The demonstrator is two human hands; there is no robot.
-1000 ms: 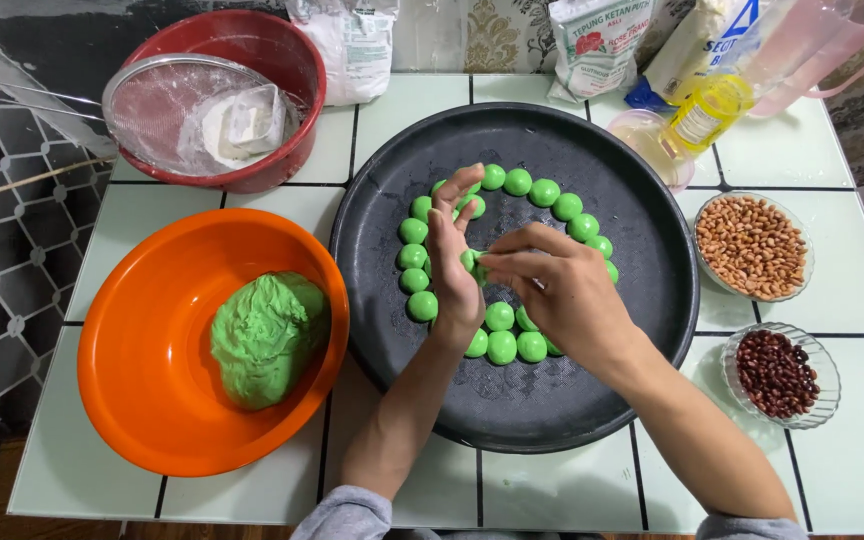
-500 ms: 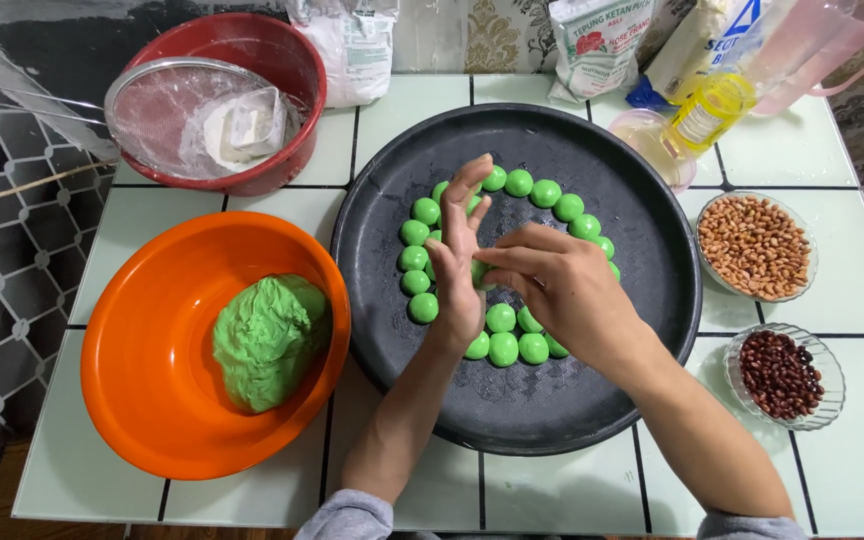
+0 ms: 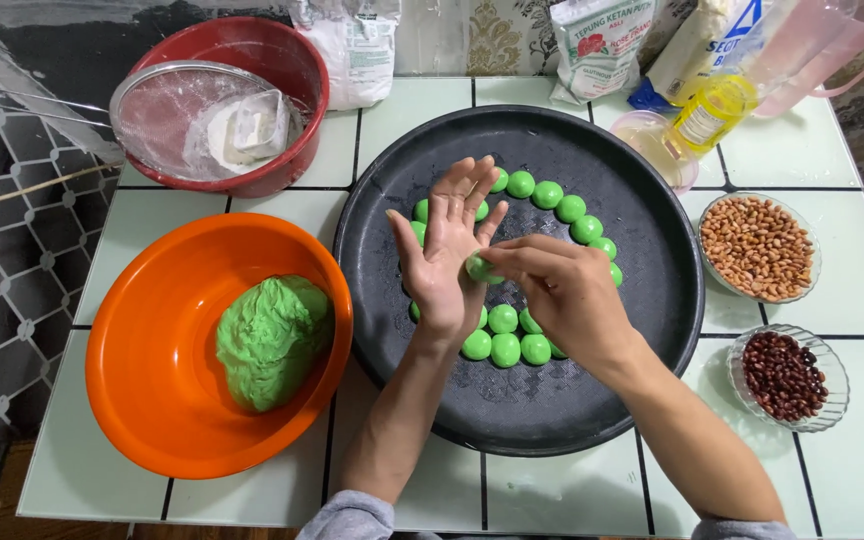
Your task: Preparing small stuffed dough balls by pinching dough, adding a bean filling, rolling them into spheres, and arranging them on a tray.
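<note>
Left hand: the left hand (image 3: pixel 444 262) is held open, palm up and fingers spread, above the middle of the black round tray (image 3: pixel 642 400); a small green dough piece (image 3: pixel 478 267) rests on the palm near the finger bases.
Right hand: the right hand (image 3: pixel 562 292) is just beside the left, its fingertips (image 3: pixel 497 262) closed together on the green dough piece.
Grip state: left grip apart, flat, not clamped; right grip pinched on the dough piece.
Dough piece location: between the two hands, over the tray centre, clear of the tray surface.
Green balls: a ring of green balls (image 3: pixel 505 348) lies on the tray, partly hidden by the hands; the near arc and the far-right arc show.
Tray position: centre of the tiled worktop (image 3: pixel 852 300), close to its near edge.
Orange bowl: the orange bowl (image 3: pixel 152 400) sits at the near left corner, with a lump of green dough (image 3: pixel 272 340) inside, towards its right wall.
Red bowl: the red bowl (image 3: pixel 282 60) sits at the far left corner, with a metal sieve (image 3: pixel 202 120) resting across it.
Right edge: a glass dish of pale peanuts (image 3: pixel 757 247), and nearer, a glass dish of dark red beans (image 3: pixel 784 375).
Far edge: flour bags (image 3: pixel 597 45) and a yellow bottle (image 3: pixel 712 110).
</note>
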